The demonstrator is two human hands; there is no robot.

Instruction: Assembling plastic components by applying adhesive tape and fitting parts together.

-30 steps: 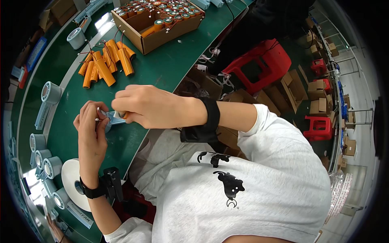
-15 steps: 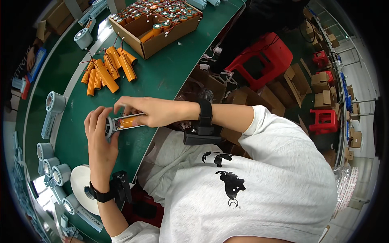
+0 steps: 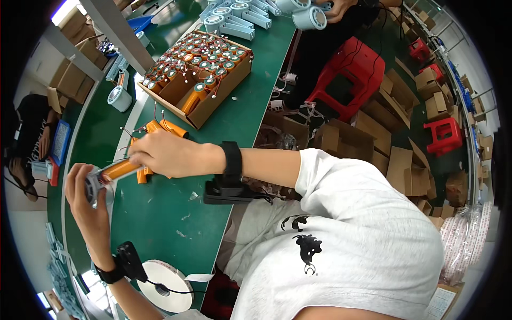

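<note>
bright even overhead light | glare top left | soft shadows | strong fisheye bending, black rim | mostly sharp

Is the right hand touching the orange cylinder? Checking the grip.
Touching. The head view shows the right hand closed on the orange cylinder, whose far end sits in the left hand.

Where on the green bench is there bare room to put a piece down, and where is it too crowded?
Bare green table lies between the right hand, the tape roll and the near edge, and beside the cardboard box toward the edge. Crowded: the loose orange cylinders behind the right hand, and the grey parts at the far end.
</note>
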